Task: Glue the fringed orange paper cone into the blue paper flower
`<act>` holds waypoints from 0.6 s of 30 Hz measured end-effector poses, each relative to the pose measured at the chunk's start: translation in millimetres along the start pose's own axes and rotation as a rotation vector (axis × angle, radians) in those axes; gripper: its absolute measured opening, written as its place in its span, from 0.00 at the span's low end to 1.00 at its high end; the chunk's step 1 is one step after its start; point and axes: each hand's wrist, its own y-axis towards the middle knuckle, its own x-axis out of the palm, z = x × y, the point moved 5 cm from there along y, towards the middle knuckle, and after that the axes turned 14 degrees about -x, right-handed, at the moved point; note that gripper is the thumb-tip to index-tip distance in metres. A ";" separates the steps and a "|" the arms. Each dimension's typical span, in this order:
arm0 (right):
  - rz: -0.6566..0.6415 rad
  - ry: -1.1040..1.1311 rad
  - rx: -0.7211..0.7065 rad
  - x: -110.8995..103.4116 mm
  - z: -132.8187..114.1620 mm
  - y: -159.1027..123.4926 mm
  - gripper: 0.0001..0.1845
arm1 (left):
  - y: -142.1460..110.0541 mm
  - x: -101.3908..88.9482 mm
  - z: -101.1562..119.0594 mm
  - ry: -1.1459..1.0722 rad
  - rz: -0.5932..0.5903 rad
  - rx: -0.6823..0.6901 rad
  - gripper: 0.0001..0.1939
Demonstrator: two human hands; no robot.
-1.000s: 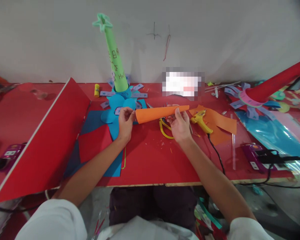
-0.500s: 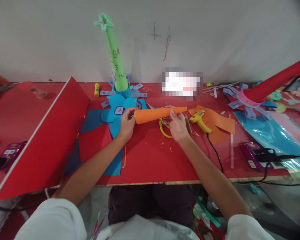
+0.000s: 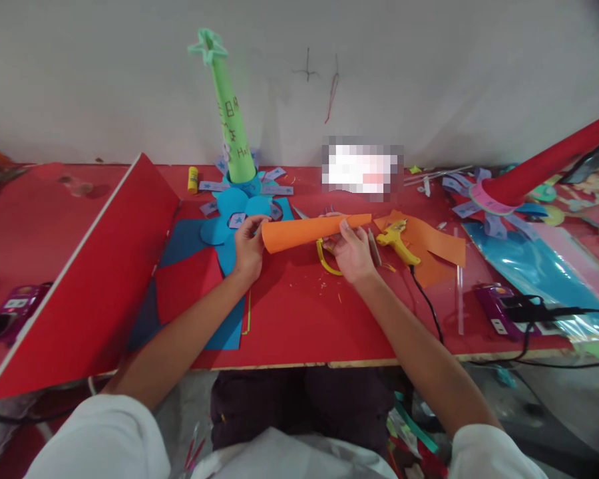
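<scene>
An orange paper cone [image 3: 304,233] is held level above the red tabletop, its wide end to the left. My left hand [image 3: 249,253] is closed at the rim of that wide end, with some fingertips hidden behind the paper. Near the narrow end, my right hand [image 3: 355,254] pinches the cone, thumb on the front. Yellow-handled scissors [image 3: 325,259] lie beneath, partly covered by my right hand. Just right of it rests a yellow glue gun [image 3: 399,241] on orange paper scraps [image 3: 442,243].
A green paper tower [image 3: 233,126] on a blue flower-shaped base stands behind my left hand. Blue card [image 3: 227,336] and red card lie left, beside an upright red board [image 3: 94,273]. A purple power strip [image 3: 499,313] with cables sits right, near a red cone [image 3: 554,159].
The cone's wide end has shifted slightly left and down and looks a little wider. My left hand has moved left with it; my right hand keeps its grip.
</scene>
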 end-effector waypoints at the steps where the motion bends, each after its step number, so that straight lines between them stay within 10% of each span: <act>1: -0.008 -0.002 -0.008 1.1 -1.2 -0.4 0.30 | -1.5 -0.5 2.8 0.024 0.027 0.037 0.11; 13: -0.016 -0.053 -0.077 4.2 -5.2 -3.5 0.28 | -0.6 -5.2 2.0 0.040 0.095 0.054 0.32; 18: -0.063 -0.066 -0.103 7.6 -7.2 -6.7 0.25 | -0.5 -2.6 2.3 -0.040 0.050 0.063 0.25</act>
